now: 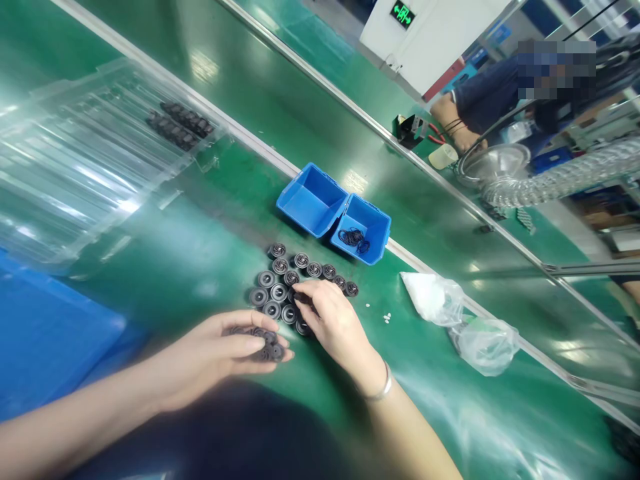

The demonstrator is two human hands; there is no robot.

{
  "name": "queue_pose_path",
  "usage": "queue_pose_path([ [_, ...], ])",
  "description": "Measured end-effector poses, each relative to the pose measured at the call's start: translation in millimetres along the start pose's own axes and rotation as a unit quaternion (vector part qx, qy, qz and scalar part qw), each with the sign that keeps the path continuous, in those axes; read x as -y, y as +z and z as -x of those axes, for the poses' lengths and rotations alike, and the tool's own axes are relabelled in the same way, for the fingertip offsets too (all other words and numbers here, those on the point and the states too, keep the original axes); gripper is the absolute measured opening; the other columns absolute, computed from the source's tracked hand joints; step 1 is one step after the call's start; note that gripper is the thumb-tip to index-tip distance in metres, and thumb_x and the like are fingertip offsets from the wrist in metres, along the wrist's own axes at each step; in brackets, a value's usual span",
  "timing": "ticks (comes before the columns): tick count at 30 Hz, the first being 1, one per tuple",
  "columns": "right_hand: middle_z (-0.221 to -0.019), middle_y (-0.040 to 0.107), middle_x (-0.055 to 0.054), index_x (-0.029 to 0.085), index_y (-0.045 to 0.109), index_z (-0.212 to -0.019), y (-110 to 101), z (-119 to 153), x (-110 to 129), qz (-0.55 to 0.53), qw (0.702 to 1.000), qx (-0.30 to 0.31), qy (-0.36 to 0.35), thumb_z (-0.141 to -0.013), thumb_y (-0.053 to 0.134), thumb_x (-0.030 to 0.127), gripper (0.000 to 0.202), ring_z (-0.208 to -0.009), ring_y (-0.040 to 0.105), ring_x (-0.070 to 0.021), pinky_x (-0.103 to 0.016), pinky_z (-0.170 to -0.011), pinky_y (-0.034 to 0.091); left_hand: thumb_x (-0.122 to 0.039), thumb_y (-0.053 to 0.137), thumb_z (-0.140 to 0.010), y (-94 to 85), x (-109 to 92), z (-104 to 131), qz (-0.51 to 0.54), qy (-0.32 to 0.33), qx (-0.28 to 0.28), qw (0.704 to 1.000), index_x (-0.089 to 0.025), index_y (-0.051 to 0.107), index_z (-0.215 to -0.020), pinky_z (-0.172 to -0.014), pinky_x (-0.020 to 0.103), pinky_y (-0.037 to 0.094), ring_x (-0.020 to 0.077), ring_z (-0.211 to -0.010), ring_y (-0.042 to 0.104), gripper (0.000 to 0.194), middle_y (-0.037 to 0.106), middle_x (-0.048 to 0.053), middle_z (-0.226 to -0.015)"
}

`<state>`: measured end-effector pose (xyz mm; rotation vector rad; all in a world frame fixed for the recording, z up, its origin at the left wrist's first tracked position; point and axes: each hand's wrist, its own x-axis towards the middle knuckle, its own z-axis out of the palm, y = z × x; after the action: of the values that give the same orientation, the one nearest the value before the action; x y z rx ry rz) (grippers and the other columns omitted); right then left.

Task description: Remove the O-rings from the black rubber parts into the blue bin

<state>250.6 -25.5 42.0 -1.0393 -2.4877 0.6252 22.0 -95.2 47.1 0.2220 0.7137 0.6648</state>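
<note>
Several small black round parts lie cupped in my left hand [220, 347], its fingers curled around them. My right hand [330, 317], with a bangle at the wrist, pinches at a black round part [301, 297] at the right side of a cluster on the green table. Its fingertips partly hide that part. Around it stand several black round parts [279, 292] in uneven rows. Those at the back show swirled vanes on top; the nearer ones have a ring and a centre slot.
Two joined blue bins [313, 200] stand behind the cluster, the right one holding black rings [354, 237]. Clear plastic bags [487, 343] and small white pieces [387, 318] lie right. A clear divided tray [75, 167] and a blue bin [50, 327] are left. Another person's hand [467, 139] is across.
</note>
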Motion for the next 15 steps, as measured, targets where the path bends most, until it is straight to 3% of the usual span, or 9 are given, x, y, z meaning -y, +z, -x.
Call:
queue_pose_path([
  [15,-0.112,0.066,-0.013,0.017,0.052,-0.127,-14.2,-13.2,3.8,0.056,0.996,0.057,-0.027,-0.099,0.050,0.017,0.028,-0.104,0.062,-0.0250,-0.045,-0.091,0.051,-0.024,0.073,-0.082,-4.4,-4.3,0.6,0.010,-0.010,-0.014,1.000,-0.015,0.069,-0.103,-0.101,0.047,0.047,0.0336,-0.112,0.066,0.023,0.074,0.016,-0.110],
])
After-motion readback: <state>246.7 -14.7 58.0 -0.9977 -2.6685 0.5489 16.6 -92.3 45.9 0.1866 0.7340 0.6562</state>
